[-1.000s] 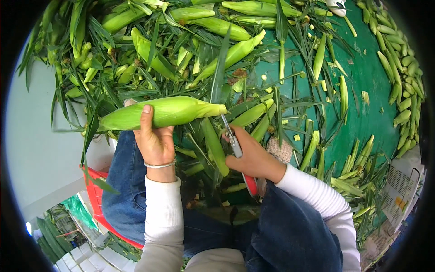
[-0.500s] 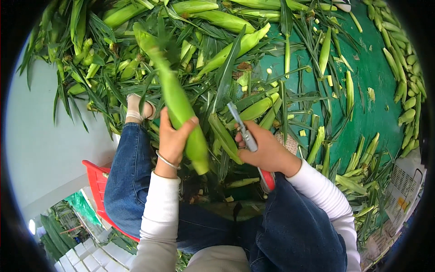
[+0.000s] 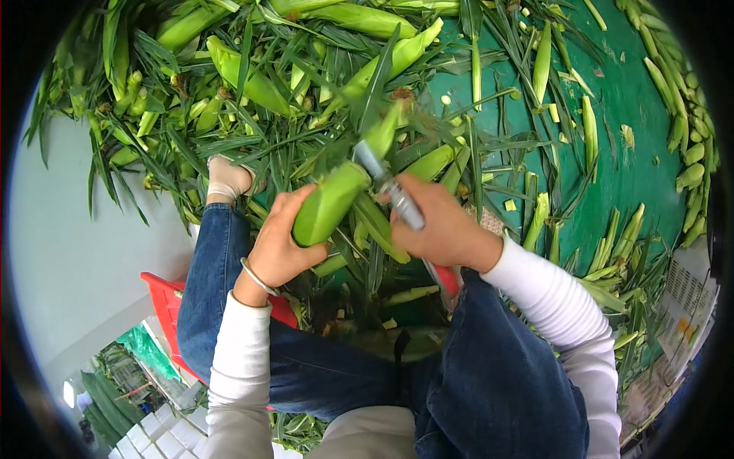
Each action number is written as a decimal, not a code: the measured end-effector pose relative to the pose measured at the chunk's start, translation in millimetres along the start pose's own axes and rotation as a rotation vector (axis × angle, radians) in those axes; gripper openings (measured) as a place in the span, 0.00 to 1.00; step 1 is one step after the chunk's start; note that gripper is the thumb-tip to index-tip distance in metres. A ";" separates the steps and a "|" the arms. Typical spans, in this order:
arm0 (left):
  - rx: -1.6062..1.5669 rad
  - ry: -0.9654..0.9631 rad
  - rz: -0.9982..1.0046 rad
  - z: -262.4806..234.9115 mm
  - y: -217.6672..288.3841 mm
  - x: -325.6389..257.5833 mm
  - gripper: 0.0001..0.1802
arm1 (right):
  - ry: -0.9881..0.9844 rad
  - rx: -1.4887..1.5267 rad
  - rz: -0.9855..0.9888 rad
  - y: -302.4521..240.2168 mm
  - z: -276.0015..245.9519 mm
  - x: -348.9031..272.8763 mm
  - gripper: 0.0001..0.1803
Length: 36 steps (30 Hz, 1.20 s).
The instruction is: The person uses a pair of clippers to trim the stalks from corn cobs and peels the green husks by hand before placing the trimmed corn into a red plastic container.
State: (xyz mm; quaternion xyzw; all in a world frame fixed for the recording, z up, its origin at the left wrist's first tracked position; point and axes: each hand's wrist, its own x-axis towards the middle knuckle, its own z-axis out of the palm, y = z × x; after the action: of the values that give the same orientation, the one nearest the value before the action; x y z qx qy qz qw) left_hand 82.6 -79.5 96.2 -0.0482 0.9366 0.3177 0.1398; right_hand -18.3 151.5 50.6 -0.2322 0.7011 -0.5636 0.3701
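My left hand (image 3: 284, 237) is closed around a husk-covered ear of corn (image 3: 329, 205), tilted up and to the right. In my right hand (image 3: 440, 218) is a grey-handled knife (image 3: 401, 203), its flat blade at the ear's far end. Just beyond the blade is a blurred green husk tip (image 3: 388, 126); whether it is still joined to the ear, I cannot tell. Behind lies a heap of unpeeled corn (image 3: 256, 84) with long leaves. Under my right hand another green piece of husk (image 3: 378, 229) slants down.
A green floor sheet (image 3: 634, 180) carries scattered leaves and cut bits. Trimmed ears (image 3: 692, 153) are piled along the far right. A printed carton (image 3: 684, 287) stands at the right edge. A red stool (image 3: 160, 306) is at my left, near a pale wall (image 3: 84, 229).
My left hand has turned the ear, tilting its far end rightward toward the knife. The knife has moved up and left to that end. A husk tip now shows blurred beyond the blade.
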 end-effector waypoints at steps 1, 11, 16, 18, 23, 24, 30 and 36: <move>-0.145 -0.012 -0.073 2.1 -7.7 -2.0 0.40 | 0.123 0.052 -0.005 -1.4 1.0 0.4 0.15; -1.619 -0.358 -0.469 52.0 15.9 -11.5 0.29 | 0.163 0.184 0.060 2.9 15.6 2.6 0.18; -1.990 -0.362 -0.541 59.7 6.1 -17.5 0.35 | 0.199 0.481 0.126 -14.7 -16.8 -4.3 0.19; -2.089 -0.320 -0.482 54.4 1.4 -11.5 0.39 | 0.120 0.351 0.004 -10.2 -3.5 -20.9 0.23; -1.720 -0.068 -0.664 54.6 22.6 1.6 0.41 | 0.095 -0.284 -0.235 -6.1 16.7 -18.9 0.21; -1.703 -0.044 -0.697 53.6 26.4 -1.1 0.41 | 0.093 -0.280 -0.231 -12.0 18.4 -14.4 0.21; -1.813 -0.208 -0.647 21.5 19.1 -13.4 0.42 | 0.332 0.287 0.093 -6.6 -11.3 -4.2 0.18; -1.171 0.483 -0.497 -170.9 -55.5 -80.7 0.33 | 0.305 0.370 0.149 9.8 -14.6 -16.1 0.17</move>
State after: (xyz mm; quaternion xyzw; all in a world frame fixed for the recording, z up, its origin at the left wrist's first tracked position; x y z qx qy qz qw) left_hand 130.2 -227.4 217.2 -0.3994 0.5762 0.7110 -0.0536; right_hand -18.9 175.0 46.6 -0.0202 0.6489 -0.6820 0.3367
